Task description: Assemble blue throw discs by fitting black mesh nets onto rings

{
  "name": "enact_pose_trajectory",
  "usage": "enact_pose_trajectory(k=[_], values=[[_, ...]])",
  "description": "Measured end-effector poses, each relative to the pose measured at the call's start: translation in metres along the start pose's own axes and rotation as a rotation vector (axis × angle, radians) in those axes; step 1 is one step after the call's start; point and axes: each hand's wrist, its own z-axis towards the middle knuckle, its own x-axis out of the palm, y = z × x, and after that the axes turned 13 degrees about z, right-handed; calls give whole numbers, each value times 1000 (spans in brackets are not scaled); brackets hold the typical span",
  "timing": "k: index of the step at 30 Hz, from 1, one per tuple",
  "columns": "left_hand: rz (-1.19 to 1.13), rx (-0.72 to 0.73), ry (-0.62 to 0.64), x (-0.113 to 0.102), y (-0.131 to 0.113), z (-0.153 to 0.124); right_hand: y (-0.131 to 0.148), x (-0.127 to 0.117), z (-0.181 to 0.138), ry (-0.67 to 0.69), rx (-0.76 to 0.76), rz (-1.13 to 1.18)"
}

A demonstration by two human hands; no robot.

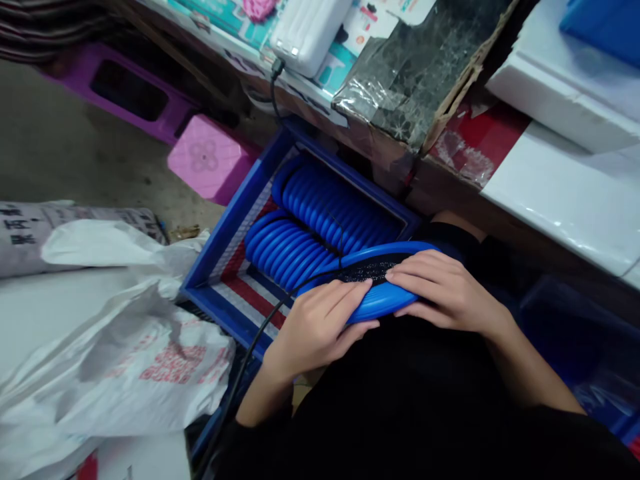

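A round blue piece (385, 303) with a smooth plastic-looking rim and a dark, speckled, mesh-like middle is held between my two hands in front of my body. My left hand (325, 323) grips its near left edge, with fingers over the top and the thumb below. On the right side, my right hand (445, 287) pinches the rim the same way, fingertips lying on the dark middle. Just beyond, a blue crate (220, 320) holds two rows of similar blue round pieces (330, 193), stacked on edge. A black cable (260, 330) crosses the crate near my left hand.
Above the crate is a cluttered surface with a white power bank (307, 37) and cardboard boxes (560, 193). A pink stool (210, 157) stands beyond the crate's left side. White plastic bags (125, 360) lie at the left. A black-clothed lap (400, 400) sits below my hands.
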Motion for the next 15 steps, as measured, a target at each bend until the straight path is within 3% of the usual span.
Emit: enact_pose_trajectory(k=[9,15], values=[[46,-119,-133,4,-19,8,3,3,-2,-143,-14,-57],[10,-93,-28,-7,6,5,-4,-5,-1,-167,-60,-49]])
